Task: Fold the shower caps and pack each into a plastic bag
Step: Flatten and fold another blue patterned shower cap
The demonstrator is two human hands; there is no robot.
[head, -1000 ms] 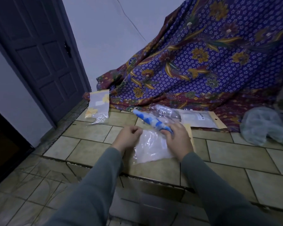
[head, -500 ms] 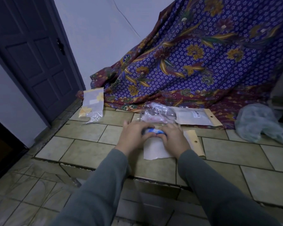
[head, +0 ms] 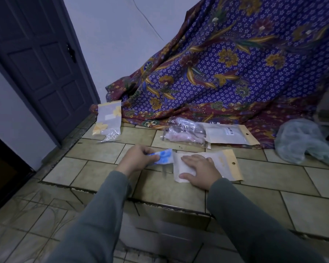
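Observation:
My left hand (head: 139, 158) pinches a folded blue-and-white shower cap (head: 163, 158) just above the tiled floor. The cap's end touches the left edge of a flat plastic bag (head: 226, 164) with a tan header strip. My right hand (head: 199, 171) lies flat on that bag with fingers spread, pressing it to the tiles. Whether the cap's tip is inside the bag's mouth I cannot tell.
Behind the hands lie a clear packet with a pink cap (head: 180, 133) and an empty tan-edged bag (head: 230, 134). A packed yellow cap bag (head: 108, 120) leans at the left. A crumpled pale plastic sheet (head: 302, 141) sits at the right. Patterned purple cloth (head: 226, 69) drapes behind; a dark door (head: 38, 59) stands left.
The blue cap passed from my right hand to my left and now sits at the bag's left edge. My right hand has flattened onto the bag, which now lies lengthwise.

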